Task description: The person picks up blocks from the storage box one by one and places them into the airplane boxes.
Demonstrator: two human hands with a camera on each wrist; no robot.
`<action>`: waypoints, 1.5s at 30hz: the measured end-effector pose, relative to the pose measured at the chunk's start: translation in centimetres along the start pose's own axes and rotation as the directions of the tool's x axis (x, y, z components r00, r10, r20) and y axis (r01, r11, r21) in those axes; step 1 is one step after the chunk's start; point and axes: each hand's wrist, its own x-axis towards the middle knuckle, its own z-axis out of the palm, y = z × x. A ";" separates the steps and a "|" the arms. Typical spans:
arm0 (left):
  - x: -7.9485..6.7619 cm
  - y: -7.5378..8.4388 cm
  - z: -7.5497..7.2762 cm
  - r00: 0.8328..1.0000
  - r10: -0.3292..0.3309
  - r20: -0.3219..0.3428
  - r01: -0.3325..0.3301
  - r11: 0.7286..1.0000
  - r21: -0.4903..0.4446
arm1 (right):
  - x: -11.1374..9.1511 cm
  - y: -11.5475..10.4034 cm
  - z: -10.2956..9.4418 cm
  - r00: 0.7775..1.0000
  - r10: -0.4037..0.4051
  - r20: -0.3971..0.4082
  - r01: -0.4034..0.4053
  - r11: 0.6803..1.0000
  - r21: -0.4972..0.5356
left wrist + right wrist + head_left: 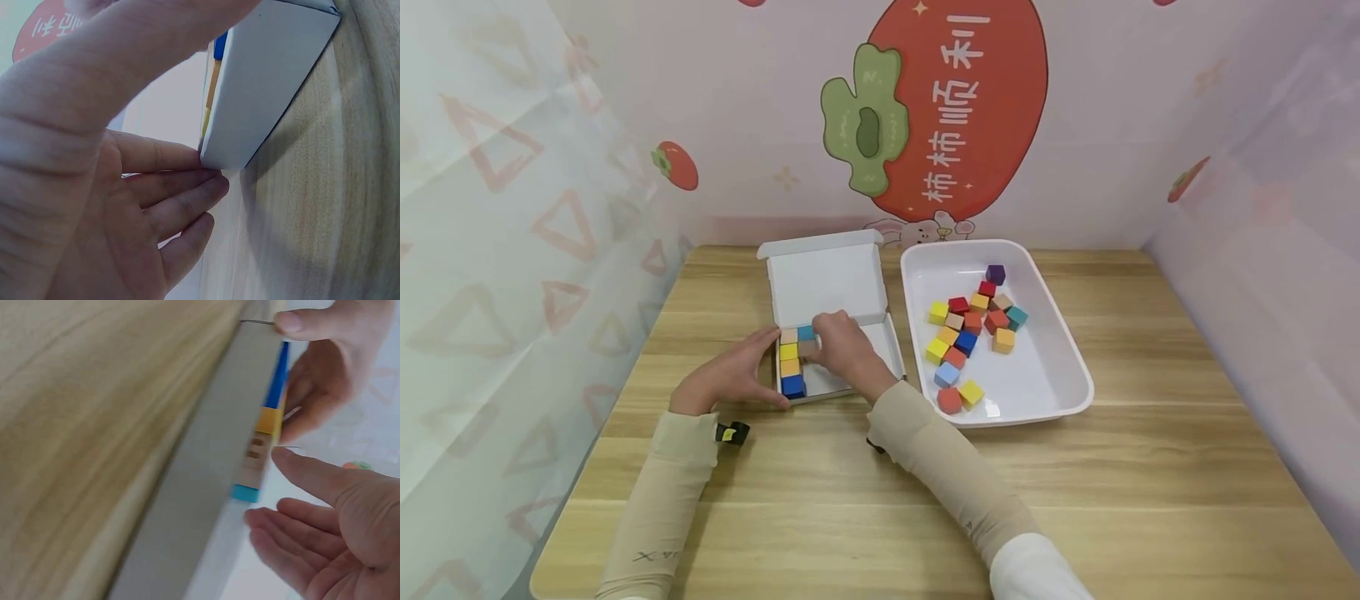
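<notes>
A white cardboard box (842, 386) lies with its lid (827, 283) raised at the back. Blocks line its left side: a pale wooden one (788, 336), yellow (788, 352), orange (790, 367) and dark blue (793, 386), with light blue (807, 332) and brown (807, 347) beside them. My left hand (733, 372) spans the box's left wall, thumb by the front corner, fingertips against the back corner. My right hand (848, 354) is over the box, thumb tip close above the wooden blocks (252, 459); its other fingers are spread from the thumb near the teal block (245, 493).
A white plastic tray (1060, 358) stands right of the box. Inside it lie many loose blocks, among them a purple one (996, 274), a teal one (1017, 317) and a light blue one (947, 375). The wooden table (1150, 467) meets a printed backdrop (1112, 125) behind.
</notes>
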 end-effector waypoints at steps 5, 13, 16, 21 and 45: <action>0.1 0.0 0.0 1.000 -0.007 0.010 0.008 1.000 -0.010 | -1.6 -0.4 -2.1 0.999 -0.004 0.032 0.004 1.000 -0.004; 0.0 0.3 -0.2 0.999 -0.032 0.012 0.032 0.999 -0.008 | -4.9 0.4 -5.2 0.998 -0.002 0.063 -0.003 0.996 0.086; -0.1 0.3 -0.2 0.999 -0.032 0.016 0.031 0.999 0.009 | -6.2 1.1 -6.3 0.997 0.034 0.073 -0.045 0.988 0.150; 0.0 0.2 -0.2 0.999 -0.027 0.023 0.027 0.999 0.022 | -8.4 3.1 -8.1 0.992 0.095 0.078 -0.109 0.973 0.204; 0.2 0.1 0.0 1.000 -0.022 0.018 0.021 0.999 0.034 | -15.7 17.7 -10.7 0.973 0.123 0.198 -0.145 0.984 0.104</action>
